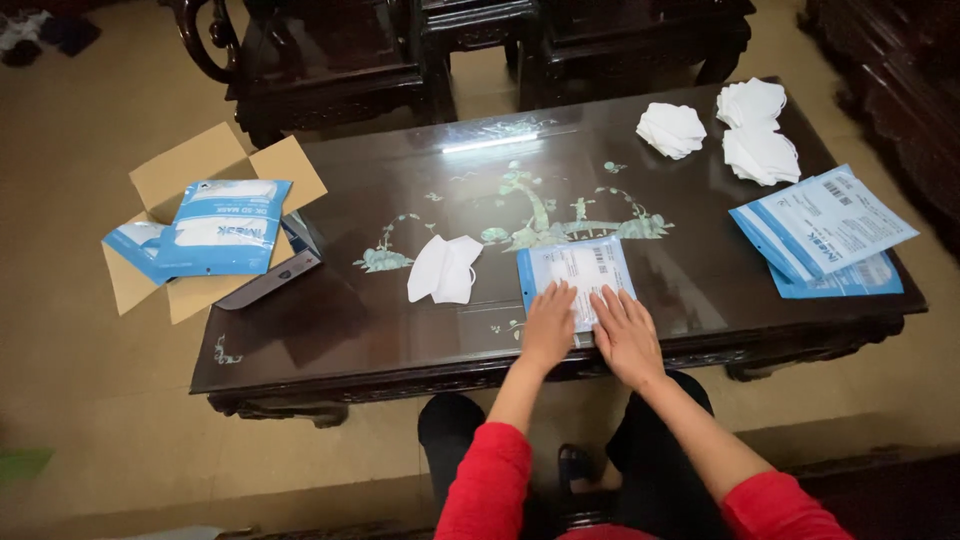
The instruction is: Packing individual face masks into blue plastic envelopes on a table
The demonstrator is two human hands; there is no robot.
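**Both Hands Flat on a Mask Pouch at the Near Edge**

While pressed side by side on the blue-and-white mask pouch (577, 275), left hand (549, 325) and right hand (626, 333) resting palm-down, fingers (560, 296) spread narrow and flat, gripping nothing, only bearing on the pouch's lower half. Pouch lying face-down on the dark inlaid surface (700, 270), close to the near rim, directly in front of the seated body.

Judged from the layout, well underway but far from finished. Filled pouches already gathered in the open cardboard box (180, 170) off the left end, two or more in view. One folded white mask (444, 268) loose just left of the pouch, apart from it. Three piles of white masks (671, 129) waiting at the far right, and a stack of flat pouches (822, 225) nearer the right rim, apparently unfilled though hard to say for certain. Whether the pouch under the hands already holds a mask: cannot tell.

Plenty of bare room across the middle and far left of the surface. Tighter at the near rim, the pouch's lower edge almost on it. A dark flat object (268, 282) overhanging the left corner toward the box. Dark carved chairs (330, 60) crowding the far side.
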